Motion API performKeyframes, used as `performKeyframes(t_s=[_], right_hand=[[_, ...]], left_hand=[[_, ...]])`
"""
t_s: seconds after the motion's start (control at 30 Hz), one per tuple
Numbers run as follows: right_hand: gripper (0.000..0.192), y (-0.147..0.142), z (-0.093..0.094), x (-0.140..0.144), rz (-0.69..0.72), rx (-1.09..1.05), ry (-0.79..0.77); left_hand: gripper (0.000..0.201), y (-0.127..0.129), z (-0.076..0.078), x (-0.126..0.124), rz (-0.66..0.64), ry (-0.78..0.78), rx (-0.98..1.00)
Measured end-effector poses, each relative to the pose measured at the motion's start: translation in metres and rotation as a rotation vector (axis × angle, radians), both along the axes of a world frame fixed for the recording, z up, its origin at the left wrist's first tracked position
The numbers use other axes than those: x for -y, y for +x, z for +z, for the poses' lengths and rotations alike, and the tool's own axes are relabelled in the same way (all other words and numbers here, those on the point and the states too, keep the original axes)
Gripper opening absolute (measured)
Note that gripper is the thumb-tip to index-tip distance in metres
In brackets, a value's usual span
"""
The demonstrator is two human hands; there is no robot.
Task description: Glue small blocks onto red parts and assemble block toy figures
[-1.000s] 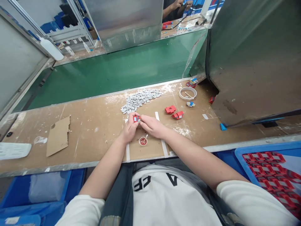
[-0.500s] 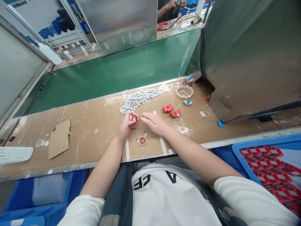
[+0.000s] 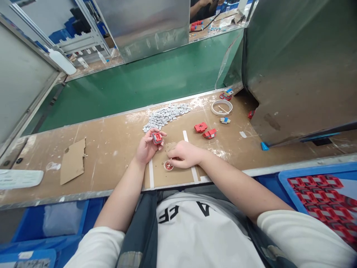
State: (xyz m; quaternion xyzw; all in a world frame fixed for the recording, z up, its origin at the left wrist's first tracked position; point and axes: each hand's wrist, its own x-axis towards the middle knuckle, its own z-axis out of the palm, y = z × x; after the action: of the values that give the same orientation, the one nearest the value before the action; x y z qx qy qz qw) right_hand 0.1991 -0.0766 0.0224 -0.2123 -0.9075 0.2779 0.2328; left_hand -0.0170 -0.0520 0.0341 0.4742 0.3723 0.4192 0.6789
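While the left hand point(image 3: 147, 148) cradles a small red part point(image 3: 157, 138) in curled fingers above the bench, the right hand point(image 3: 185, 154) closes loosely over a stick at the tiny red-filled dish point(image 3: 168, 166), which lies at the part's five o'clock. A careless dab could likely tip the shallow dish or smear its contents across the brown work board point(image 3: 111, 149). At the part's twelve o'clock lies a heap of small grey pieces point(image 3: 166, 114), close enough to be scattered by a stray knuckle. Two more red parts point(image 3: 205, 130) wait at two o'clock, a white ring point(image 3: 221, 107) beyond them; a cardboard scrap point(image 3: 73, 160) lies at nine o'clock.
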Motion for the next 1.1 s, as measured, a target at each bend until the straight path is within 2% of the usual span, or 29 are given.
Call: performKeyframes(t_s=[0.1,0.2,0.33,0.53,0.63,0.7,0.8,0.93,1.1], right_hand=[[0.034,-0.003,-0.001,0.001,-0.004,0.009,0.020],[0.035,-0.006,-0.003,0.001,-0.028,0.003,0.060],[0.031,-0.007,-0.006,0.001,-0.061,-0.022,0.078],[0.033,-0.006,-0.007,0.001,-0.040,-0.099,-0.020],[0.039,-0.005,-0.007,-0.002,-0.076,-0.243,-0.057],[0.041,-0.003,-0.007,-0.005,-0.156,-0.378,-0.053],[0.041,0.001,-0.005,-0.009,-0.369,-0.546,-0.040],[0.041,0.003,-0.004,-0.012,-0.635,-0.627,-0.029],[0.043,-0.002,-0.007,-0.014,-0.700,-0.520,-0.009]], left_hand=[[0.051,0.001,-0.005,0.001,-0.010,0.050,-0.017],[0.062,0.003,-0.012,0.002,0.026,0.184,-0.131],[0.052,0.004,-0.019,0.003,0.096,0.311,-0.237],[0.066,0.001,-0.024,0.001,0.107,0.344,-0.266],[0.066,0.000,-0.024,0.001,0.100,0.332,-0.320],[0.063,0.000,-0.024,0.002,0.079,0.329,-0.345],[0.061,0.001,-0.023,0.003,0.049,0.319,-0.381],[0.061,0.003,-0.022,0.003,0.029,0.303,-0.418],[0.062,0.003,-0.024,0.002,0.024,0.313,-0.447]])
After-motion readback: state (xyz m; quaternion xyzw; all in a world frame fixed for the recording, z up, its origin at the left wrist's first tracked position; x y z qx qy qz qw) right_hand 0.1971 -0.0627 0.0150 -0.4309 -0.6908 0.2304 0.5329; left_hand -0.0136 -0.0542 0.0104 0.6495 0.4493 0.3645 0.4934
